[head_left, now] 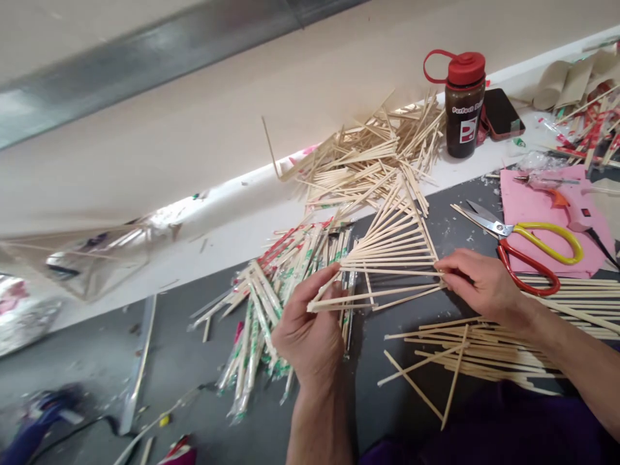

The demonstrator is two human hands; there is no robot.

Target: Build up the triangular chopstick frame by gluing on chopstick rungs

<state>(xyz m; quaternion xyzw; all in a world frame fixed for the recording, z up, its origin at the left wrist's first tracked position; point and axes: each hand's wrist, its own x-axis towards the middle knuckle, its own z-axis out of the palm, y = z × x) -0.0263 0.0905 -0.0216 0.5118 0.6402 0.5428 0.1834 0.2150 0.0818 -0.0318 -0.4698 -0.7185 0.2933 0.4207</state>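
Observation:
Between my hands is a framework of joined wooden sticks [392,248], its slats fanning out like steps above a triangular base. My left hand [310,326] is closed on its left corner, thumb along the lower stick. At the opposite corner, my right hand [477,284] pinches the stick ends with thumb and fingertips. Under and left of the framework lie chopsticks in clear wrappers [261,310] with green and red print. Loose bare sticks [450,352] are spread beneath my right forearm.
Scissors [508,230] with yellow and red handles lie by a pink sheet [520,194] bearing a glue gun [576,210]. Behind are a heap of sticks [372,155], a red-lidded bottle [465,110] and a phone [504,113]. A blue tool [41,423] lies front left.

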